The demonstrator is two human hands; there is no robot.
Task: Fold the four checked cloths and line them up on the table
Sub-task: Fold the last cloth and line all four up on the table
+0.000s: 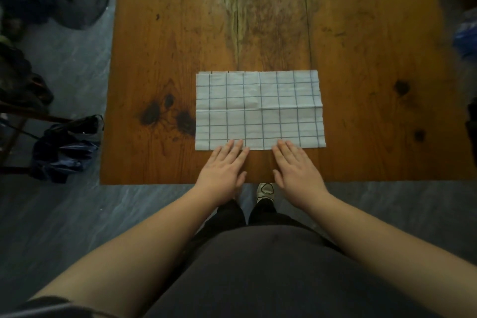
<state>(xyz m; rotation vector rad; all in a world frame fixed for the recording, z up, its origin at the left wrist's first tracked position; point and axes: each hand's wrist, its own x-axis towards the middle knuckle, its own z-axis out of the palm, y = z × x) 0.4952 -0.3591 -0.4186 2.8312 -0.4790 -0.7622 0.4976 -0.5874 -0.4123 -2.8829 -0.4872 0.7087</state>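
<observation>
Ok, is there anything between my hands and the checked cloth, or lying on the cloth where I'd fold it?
Nothing visible does. The left hand and right hand lie flat, fingertips on the near edge of the checked cloth, and nothing sits on the cloth or on the table around it.

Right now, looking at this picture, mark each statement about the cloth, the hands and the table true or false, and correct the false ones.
1. One checked cloth lies on the table. True.
2. The left hand pinches and lifts a cloth corner. False: it lies flat, fingers straight, tips on the cloth's near edge.
3. The right hand touches the cloth's near edge. True.
4. The cloth hangs over the table's edge. False: it lies wholly on the table top.
5. A dark bag sits on the floor left of the table. True.
</observation>
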